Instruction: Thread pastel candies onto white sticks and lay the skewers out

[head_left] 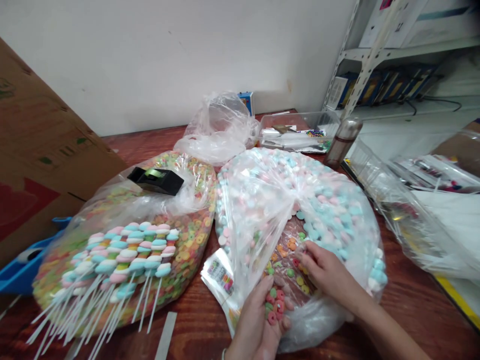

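Observation:
My left hand [255, 322] is cupped around several red and green gummy rings [275, 306]. My right hand [326, 267] pinches thumb and fingers together over loose orange, yellow and green gummy rings [287, 247] on the brown surface; what is in the pinch is hidden. Both hands are at the front of a big clear plastic bag [337, 210] of pink, blue and white marshmallows. Left of it lies another clear bag [191, 235] full of gummy rings. On that bag rest several marshmallow skewers [131, 250] with white sticks, and a black tape dispenser [157, 181].
Printed packets [219, 277] lie by my left hand. Behind are a crumpled plastic bag [221, 127], a clear tray [300, 135] and a metallic bottle [343, 142]. A cardboard box [48, 135] and blue bin [28, 267] stand left, a clear plastic container [408, 220] right.

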The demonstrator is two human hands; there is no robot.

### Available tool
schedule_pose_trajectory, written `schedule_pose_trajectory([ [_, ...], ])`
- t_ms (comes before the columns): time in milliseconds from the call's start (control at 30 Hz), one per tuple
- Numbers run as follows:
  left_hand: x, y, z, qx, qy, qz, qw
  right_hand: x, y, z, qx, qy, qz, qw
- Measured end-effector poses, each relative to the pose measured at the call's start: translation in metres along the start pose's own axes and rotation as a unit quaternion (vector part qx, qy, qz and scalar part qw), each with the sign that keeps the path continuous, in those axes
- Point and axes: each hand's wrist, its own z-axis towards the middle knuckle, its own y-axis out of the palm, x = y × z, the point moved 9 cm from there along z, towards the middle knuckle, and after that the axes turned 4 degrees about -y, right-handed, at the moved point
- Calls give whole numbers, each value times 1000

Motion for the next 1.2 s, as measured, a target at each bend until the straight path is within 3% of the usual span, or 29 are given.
schedule_pose_trajectory([
  [200, 2, 4, -2, -7, -2, 12, 1000, 1, 9, -3, 10, -14, -128, 992],
  [433, -1, 1, 2, -2, -1, 4, 1000, -7, 11, -7, -66, -26, -18, 997],
  [533, 1, 2, 2, 1, 13, -15, 1000, -14, 21, -4, -44, -44, -77, 995],
  [733, 24, -5, -6, 38, 108, -96, 989, -8, 37, 5, 11, -22, -162, 986],
  [1000, 53, -9, -10, 27, 159, -114, 980, -11, 16, -4, -61, -22, -40, 997],
  [1100, 56, -9, -12, 24, 166, -107, 980, -24, 29, -3, -90, -50, -56, 993],
  [1200, 58, -11, -12, 26, 170, -109, 979, -30, 46, 3, -75, -61, -125, 987],
])
